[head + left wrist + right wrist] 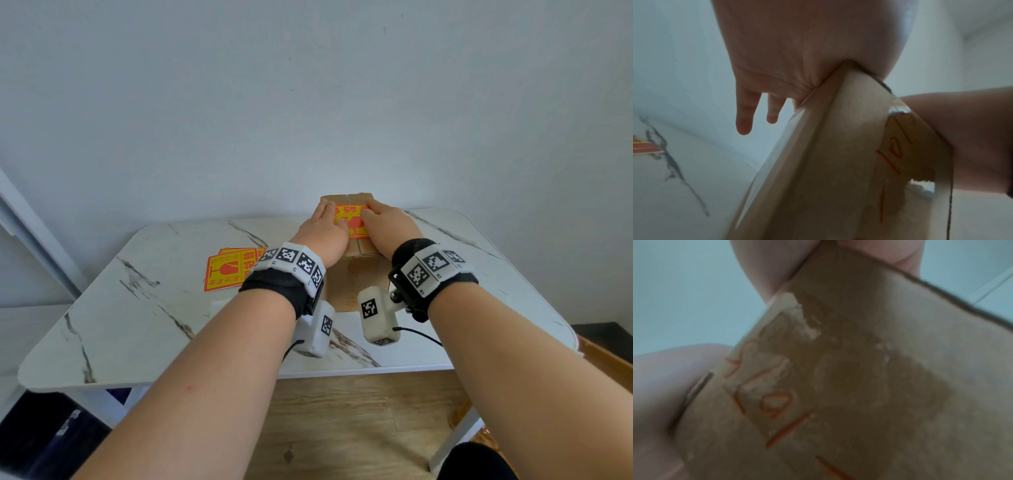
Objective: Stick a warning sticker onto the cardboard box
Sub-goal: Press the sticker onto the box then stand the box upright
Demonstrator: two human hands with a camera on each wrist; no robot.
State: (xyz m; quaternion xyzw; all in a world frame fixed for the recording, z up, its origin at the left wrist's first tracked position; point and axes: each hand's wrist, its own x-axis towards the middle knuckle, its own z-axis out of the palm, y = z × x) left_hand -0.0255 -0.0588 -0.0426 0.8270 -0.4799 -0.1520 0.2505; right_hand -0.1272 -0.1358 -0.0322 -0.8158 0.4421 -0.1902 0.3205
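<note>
Both hands, left (320, 229) and right (383, 224), lay flat, fingers straight, pressing the sticker (352, 219) onto the box (346, 284) on the counter (137, 308).

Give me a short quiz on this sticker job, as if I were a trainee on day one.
1. True or false: the orange and yellow warning sticker lies on top of the brown cardboard box.
2. Which hands touch that sticker? A) left hand only B) right hand only C) both
3. Fill the gap: the spare orange stickers lie on the white marble-patterned table, on the person's ____ side of the box.

Key
1. True: it sits on the top face.
2. C: the left hand and the right hand both press flat on it, one at each side.
3. Left.
</note>
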